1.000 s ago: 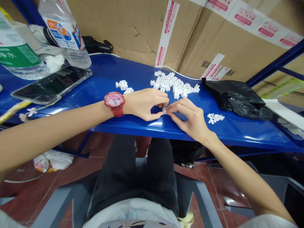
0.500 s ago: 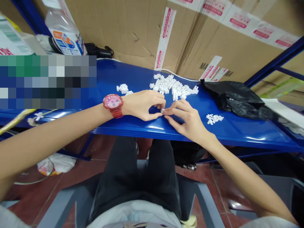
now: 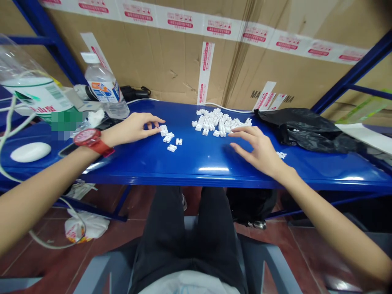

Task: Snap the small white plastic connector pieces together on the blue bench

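My left hand (image 3: 136, 128), with a red watch (image 3: 92, 141) on its wrist, is over the left of the blue shelf (image 3: 147, 163). Its thumb and index finger are apart, their tips beside a small white plastic connector (image 3: 163, 130); whether they touch it I cannot tell. Several similar connectors (image 3: 172, 148) lie loosely to its right. My right hand (image 3: 257, 149) is open, fingers spread, at the near right edge of a larger pile of white connectors (image 3: 214, 120). Partly hidden behind this hand is a cluster of small white pieces (image 3: 281, 155).
Cardboard (image 3: 171, 61) stands behind the shelf. At left are a clear bottle (image 3: 105, 87), a larger green-labelled bottle (image 3: 39, 96), a white oval object (image 3: 30, 152) and cables. A black plastic bag (image 3: 297, 126) lies at right. Blue posts (image 3: 352, 77) frame the shelf.
My hands have separated from their meeting point mid-shelf. The left went left to the loose connectors, the right up toward the pile. The small piece between their fingertips is no longer there. The view shifted.
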Tool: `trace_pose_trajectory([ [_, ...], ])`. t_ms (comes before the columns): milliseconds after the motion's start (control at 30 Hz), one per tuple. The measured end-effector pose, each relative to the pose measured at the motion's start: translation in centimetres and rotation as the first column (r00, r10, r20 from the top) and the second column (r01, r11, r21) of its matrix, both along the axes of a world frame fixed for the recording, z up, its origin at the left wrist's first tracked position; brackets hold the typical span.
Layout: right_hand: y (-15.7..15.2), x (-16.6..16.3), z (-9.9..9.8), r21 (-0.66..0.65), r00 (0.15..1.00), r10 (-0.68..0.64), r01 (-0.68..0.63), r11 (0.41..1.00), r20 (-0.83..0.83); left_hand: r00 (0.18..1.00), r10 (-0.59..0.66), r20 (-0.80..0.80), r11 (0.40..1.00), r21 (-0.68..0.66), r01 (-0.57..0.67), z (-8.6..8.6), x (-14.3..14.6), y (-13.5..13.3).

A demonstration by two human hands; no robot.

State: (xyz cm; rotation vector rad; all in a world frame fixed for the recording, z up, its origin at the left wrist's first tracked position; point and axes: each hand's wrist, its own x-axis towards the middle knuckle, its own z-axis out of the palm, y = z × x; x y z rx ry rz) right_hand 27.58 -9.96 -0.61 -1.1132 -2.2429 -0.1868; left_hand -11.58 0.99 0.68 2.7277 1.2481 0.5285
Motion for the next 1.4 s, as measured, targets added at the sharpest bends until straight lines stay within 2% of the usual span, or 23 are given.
trace_pose_trajectory([
  [100,-1.6,3.7,0.8,-0.008,0.994,-0.105,0.105,0.994,0.034,0.998,-0.057,0.030,0.998,-0.004,0.057,-0.2,1.3,1.0],
  [233,-3.2,9.1,1.2,-0.132,0.968,-0.238,0.247,0.960,0.079,0.985,-0.162,0.067,0.984,-0.070,0.166,0.4,4.0,1.8],
  [333,-4.0,10.6,0.9,-0.153,0.957,-0.282,0.290,0.945,0.072,0.972,-0.226,0.065,0.967,-0.106,0.232,1.0,6.7,1.5],
  [433,-4.1,10.0,0.5,-0.139,0.964,-0.258,0.266,0.954,0.071,0.954,-0.291,0.077,0.948,-0.110,0.299,1.1,9.7,0.7],
  [533,-3.4,8.7,0.2,-0.192,0.976,-0.204,0.215,0.957,0.079,0.923,-0.376,0.087,0.920,-0.083,0.383,0.9,12.2,-0.5],
  [700,-2.4,7.1,0.2,-0.272,0.991,-0.130,0.137,0.953,0.045,0.872,-0.479,0.100,0.873,-0.049,0.485,0.1,14.5,-2.1],
  [900,-3.6,5.9,0.4,-0.297,0.998,-0.046,0.057,0.953,0.042,0.843,-0.525,0.118,0.843,-0.067,0.534,0.0,14.7,-2.7],
  [1067,-3.6,3.9,-0.2,-0.237,0.999,-0.020,0.026,0.971,0.027,0.838,-0.531,0.123,0.839,-0.067,0.541,-0.3,14.9,-2.8],
  [1233,-1.6,1.4,-0.5,-0.207,0.997,0.054,-0.041,0.978,0.055,0.877,-0.444,0.186,0.886,-0.052,0.460,-1.1,14.9,-3.3],
  [1400,1.4,0.1,0.8,-0.274,0.987,0.152,-0.135,0.952,0.042,0.892,-0.386,0.236,0.907,-0.082,0.414,-1.4,14.5,-3.5],
])
